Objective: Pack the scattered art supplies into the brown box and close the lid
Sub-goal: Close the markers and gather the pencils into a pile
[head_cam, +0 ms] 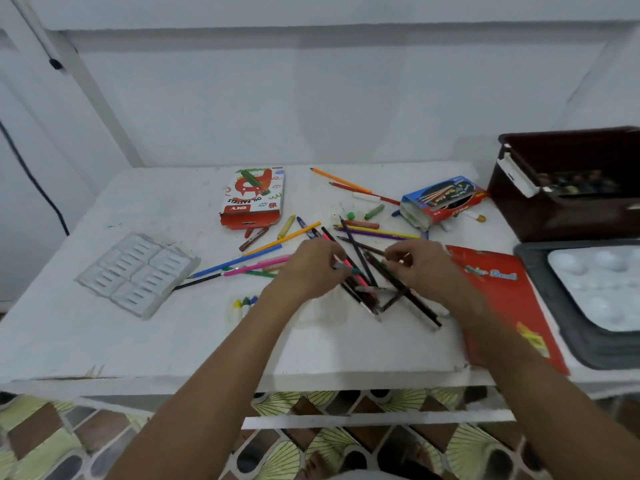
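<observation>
Right now we have both hands over a loose heap of dark and coloured wooden pencils (367, 271) lying crossed on the white worktop (173, 334). Our left hand (311, 268) curls its fingers round a few of them, a pink one among them; our right hand (424, 268) pinches the upper ends of several dark ones just beside it. More pencils and wax crayons (360, 225) lie scattered beyond the hands. We see the dark brown open box (568, 216) at the far right, well apart from both hands. A red-and-white oil pastels carton (254, 199) lies at the back, a blue pencil carton (443, 202) near the box, a clear plastic tray (135, 271) to the left.
</observation>
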### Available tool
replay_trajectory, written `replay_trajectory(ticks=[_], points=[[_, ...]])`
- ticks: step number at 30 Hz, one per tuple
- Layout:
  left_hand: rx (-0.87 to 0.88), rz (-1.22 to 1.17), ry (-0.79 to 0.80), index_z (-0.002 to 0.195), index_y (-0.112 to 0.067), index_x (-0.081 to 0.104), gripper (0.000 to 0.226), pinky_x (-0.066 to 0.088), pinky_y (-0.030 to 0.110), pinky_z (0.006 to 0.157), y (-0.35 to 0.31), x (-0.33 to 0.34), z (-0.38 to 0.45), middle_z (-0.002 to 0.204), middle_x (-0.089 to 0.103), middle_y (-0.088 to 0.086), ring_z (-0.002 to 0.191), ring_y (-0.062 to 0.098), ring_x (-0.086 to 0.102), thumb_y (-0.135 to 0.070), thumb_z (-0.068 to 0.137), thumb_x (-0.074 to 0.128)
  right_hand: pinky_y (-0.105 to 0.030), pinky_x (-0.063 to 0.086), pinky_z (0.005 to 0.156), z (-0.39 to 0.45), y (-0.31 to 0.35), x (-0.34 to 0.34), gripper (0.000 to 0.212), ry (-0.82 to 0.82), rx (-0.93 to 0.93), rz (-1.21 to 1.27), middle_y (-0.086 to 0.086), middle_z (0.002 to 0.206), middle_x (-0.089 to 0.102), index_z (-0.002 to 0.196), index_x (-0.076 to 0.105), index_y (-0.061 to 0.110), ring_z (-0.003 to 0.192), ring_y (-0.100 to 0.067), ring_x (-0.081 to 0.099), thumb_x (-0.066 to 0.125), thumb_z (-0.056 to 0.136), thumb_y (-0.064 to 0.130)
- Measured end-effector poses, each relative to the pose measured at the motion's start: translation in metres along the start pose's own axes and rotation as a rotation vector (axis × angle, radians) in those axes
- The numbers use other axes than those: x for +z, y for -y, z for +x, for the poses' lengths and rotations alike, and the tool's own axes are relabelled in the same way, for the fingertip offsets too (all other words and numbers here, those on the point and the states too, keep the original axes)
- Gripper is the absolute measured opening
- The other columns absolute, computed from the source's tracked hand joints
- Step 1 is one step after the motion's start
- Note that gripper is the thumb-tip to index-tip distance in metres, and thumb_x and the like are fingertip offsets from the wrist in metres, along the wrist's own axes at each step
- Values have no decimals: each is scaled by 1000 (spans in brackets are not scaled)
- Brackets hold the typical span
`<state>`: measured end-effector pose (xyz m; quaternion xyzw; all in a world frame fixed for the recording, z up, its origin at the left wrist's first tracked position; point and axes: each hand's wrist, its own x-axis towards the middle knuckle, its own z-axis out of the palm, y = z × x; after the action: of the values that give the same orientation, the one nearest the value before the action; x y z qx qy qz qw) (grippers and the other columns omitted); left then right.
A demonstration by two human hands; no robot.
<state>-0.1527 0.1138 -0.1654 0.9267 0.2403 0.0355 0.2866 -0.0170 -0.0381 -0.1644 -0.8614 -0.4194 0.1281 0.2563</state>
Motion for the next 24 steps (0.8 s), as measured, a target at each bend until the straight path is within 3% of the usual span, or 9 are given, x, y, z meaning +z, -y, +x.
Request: replay_trajectory(ticks=[5, 9, 12, 16, 19, 24], points=[[159, 51, 86, 106, -18, 70, 21, 47, 26, 72, -42, 28, 44, 89, 64, -2, 87, 15, 61, -26, 87, 65, -16, 39, 66, 2, -56, -39, 14, 124, 122, -176, -6, 94, 70, 95, 73, 14, 75, -11, 55, 70, 82, 16], [203, 106, 211, 115, -16, 69, 27, 45, 25, 75, -61, 44, 62, 103, 68, 4, 92, 17, 61, -18, 89, 63, -17, 43, 66, -11, -75, -54, 17, 265, 65, -214, 2, 84, 62, 92, 73, 19, 74, -10, 55, 77, 76, 24], [214, 190, 240, 117, -18, 68, 28, 39, 23, 74, -66, 49, 68, 108, 62, 6, 96, 20, 59, -24, 91, 62, -8, 36, 59, -18, -82, -55, 22, 313, -28, -185, 7, 81, 56, 94, 73, 19, 67, -3, 51, 78, 73, 22], [170, 265, 271, 127, -24, 60, 35, 44, 30, 82, -66, 53, 72, 117, 48, 4, 102, 21, 53, -32, 93, 58, -20, 39, 75, -26, -90, -54, 33, 358, -115, -230, 6, 97, 54, 104, 70, 22, 88, -4, 45, 76, 71, 24], [155, 291, 288, 128, -25, 57, 35, 43, 30, 81, -66, 55, 76, 109, 41, -1, 93, 17, 48, -33, 94, 56, -26, 39, 90, -34, -91, -46, 36, 331, -165, -317, 6, 103, 46, 108, 68, 25, 99, -12, 43, 72, 73, 28], [166, 288, 275, 114, -22, 59, 24, 46, 31, 82, -64, 55, 76, 110, 47, 0, 91, 15, 46, -29, 91, 61, -30, 38, 86, -34, -87, -36, 23, 256, -251, -438, 3, 107, 48, 105, 70, 26, 100, -17, 42, 64, 83, 31]])
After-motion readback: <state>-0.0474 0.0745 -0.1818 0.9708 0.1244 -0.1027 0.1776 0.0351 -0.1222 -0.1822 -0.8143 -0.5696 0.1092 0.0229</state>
